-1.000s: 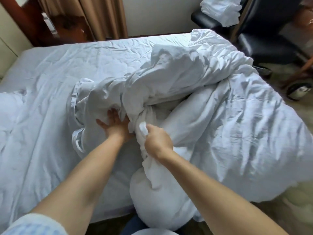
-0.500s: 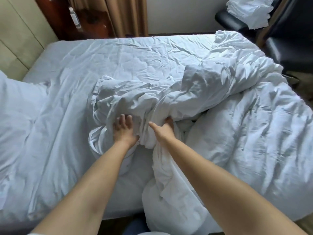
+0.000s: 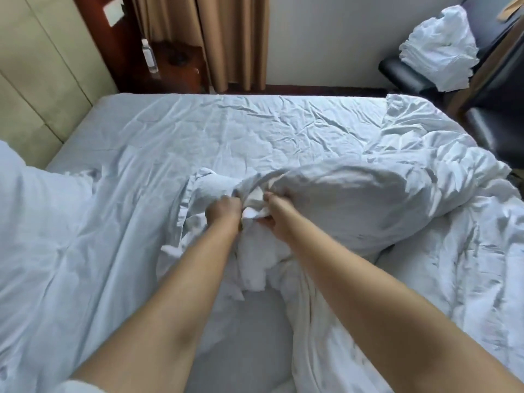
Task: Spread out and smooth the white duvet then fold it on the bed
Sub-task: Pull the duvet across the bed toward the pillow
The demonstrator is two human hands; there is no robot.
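The white duvet (image 3: 382,211) lies bunched and crumpled over the right half of the bed (image 3: 226,131), with a raised fold at the middle. My left hand (image 3: 222,212) grips a gathered edge of the duvet at the centre, fingers curled into the cloth. My right hand (image 3: 273,219) grips the same bunch just to the right, a wad of white fabric showing between the two hands. Both arms reach forward from the near edge. The fingertips are buried in the folds.
A white pillow (image 3: 31,199) sits at the left edge. A wooden nightstand (image 3: 175,63) with a bottle and brown curtains (image 3: 226,38) stand behind the bed. Black chairs (image 3: 408,75) at the back right carry a pile of white linen (image 3: 442,46).
Both hands moved closer together and further onto the bed, closing on the same bunch of duvet. The left hand went from flat on the cloth to gripping it. The view tilted up.
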